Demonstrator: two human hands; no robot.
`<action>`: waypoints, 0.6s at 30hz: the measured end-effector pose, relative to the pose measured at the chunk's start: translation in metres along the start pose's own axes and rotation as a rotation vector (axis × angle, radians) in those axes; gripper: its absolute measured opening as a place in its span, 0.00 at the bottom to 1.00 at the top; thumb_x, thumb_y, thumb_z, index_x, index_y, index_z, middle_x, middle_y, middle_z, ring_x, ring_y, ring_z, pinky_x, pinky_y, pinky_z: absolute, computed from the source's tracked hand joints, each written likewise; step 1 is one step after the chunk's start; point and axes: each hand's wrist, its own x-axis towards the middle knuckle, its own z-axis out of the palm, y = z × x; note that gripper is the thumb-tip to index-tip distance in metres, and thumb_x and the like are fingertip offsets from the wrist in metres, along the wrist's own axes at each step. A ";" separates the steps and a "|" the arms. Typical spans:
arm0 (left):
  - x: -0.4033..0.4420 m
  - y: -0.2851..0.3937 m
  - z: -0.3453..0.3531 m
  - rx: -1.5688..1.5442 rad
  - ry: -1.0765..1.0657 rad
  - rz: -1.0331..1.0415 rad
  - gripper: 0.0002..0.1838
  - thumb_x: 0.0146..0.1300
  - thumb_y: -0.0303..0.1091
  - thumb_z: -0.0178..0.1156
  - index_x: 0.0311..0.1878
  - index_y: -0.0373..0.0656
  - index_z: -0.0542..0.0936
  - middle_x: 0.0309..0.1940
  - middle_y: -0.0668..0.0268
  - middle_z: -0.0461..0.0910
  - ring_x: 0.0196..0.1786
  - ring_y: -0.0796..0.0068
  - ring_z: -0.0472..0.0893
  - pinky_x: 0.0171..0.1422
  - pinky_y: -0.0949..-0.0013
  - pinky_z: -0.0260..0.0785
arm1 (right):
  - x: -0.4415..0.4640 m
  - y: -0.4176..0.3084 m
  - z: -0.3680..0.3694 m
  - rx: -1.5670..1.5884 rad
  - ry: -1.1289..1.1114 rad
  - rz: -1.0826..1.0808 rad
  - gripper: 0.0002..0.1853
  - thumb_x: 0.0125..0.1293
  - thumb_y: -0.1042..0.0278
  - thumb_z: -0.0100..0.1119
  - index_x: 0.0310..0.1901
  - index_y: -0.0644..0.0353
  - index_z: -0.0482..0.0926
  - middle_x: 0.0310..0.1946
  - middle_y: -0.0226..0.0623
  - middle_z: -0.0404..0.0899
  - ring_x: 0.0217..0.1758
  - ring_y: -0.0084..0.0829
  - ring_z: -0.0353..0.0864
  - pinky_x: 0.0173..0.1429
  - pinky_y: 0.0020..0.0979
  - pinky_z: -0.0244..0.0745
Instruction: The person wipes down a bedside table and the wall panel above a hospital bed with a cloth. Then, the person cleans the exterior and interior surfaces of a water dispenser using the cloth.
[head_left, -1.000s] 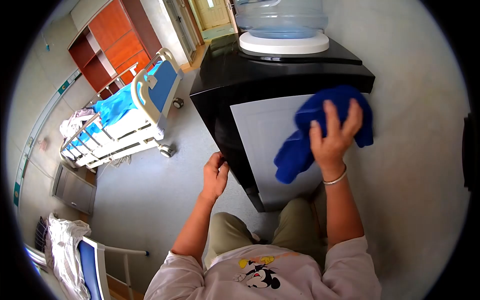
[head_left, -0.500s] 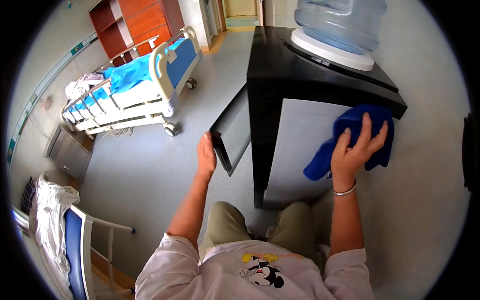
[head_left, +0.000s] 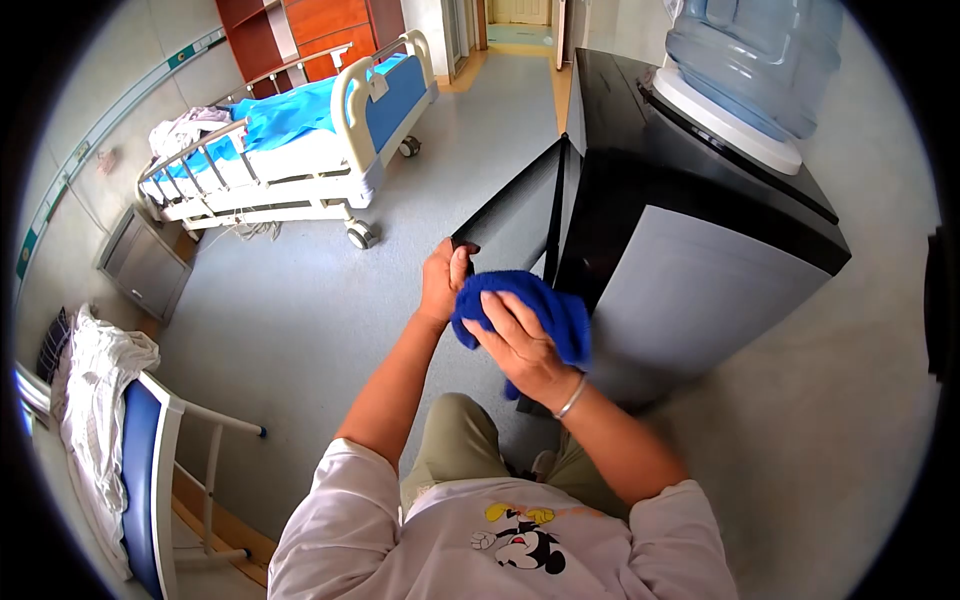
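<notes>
A black and silver water dispenser (head_left: 715,290) stands at the right with its dark-edged door (head_left: 515,215) swung out to the left. My left hand (head_left: 442,282) grips the free edge of that door, thumb on the near side. Against the lower part of the door, close beside my left hand, is a blue cloth (head_left: 545,305). My right hand (head_left: 522,348) is pressed on this cloth with the fingers bent over it. The cloth hides the door's lower corner. On top of the dispenser sits a clear blue water bottle (head_left: 755,70) in a white collar.
A hospital bed (head_left: 345,130) with blue covers stands at the back left on wheels. Another bed (head_left: 150,470) with a crumpled white sheet is at the near left. A metal bedside cabinet (head_left: 145,265) stands by the left wall. Grey floor (head_left: 290,340) lies between them.
My right hand has carried the blue cloth from the dispenser's silver panel leftward to the door. My left hand has shifted slightly right and closed on the door edge. The view has turned left.
</notes>
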 end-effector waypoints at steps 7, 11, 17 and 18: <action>0.014 -0.036 -0.003 0.089 0.051 0.034 0.23 0.64 0.51 0.45 0.36 0.38 0.78 0.29 0.55 0.77 0.33 0.61 0.76 0.42 0.64 0.68 | 0.051 -0.007 0.067 0.359 0.298 0.604 0.20 0.58 0.80 0.47 0.54 0.64 0.71 0.59 0.54 0.61 0.60 0.52 0.61 0.65 0.44 0.55; 0.017 -0.049 -0.007 -0.025 0.031 0.010 0.23 0.65 0.49 0.42 0.33 0.36 0.76 0.25 0.53 0.73 0.30 0.55 0.72 0.38 0.62 0.65 | 0.064 0.013 0.105 0.516 0.360 0.779 0.22 0.59 0.79 0.44 0.57 0.64 0.67 0.61 0.54 0.57 0.65 0.52 0.56 0.68 0.42 0.51; 0.011 -0.018 -0.002 0.011 0.043 0.201 0.24 0.66 0.49 0.40 0.28 0.36 0.74 0.22 0.54 0.67 0.28 0.54 0.71 0.34 0.61 0.63 | 0.086 0.083 0.123 0.229 0.532 1.103 0.23 0.56 0.80 0.43 0.56 0.62 0.68 0.60 0.51 0.60 0.63 0.50 0.58 0.67 0.42 0.53; 0.009 -0.019 0.001 0.001 0.044 0.175 0.24 0.66 0.49 0.40 0.28 0.36 0.74 0.21 0.54 0.67 0.27 0.54 0.71 0.33 0.61 0.63 | 0.090 0.091 0.127 0.125 0.575 1.089 0.24 0.54 0.81 0.43 0.55 0.61 0.70 0.59 0.50 0.61 0.62 0.49 0.60 0.65 0.42 0.54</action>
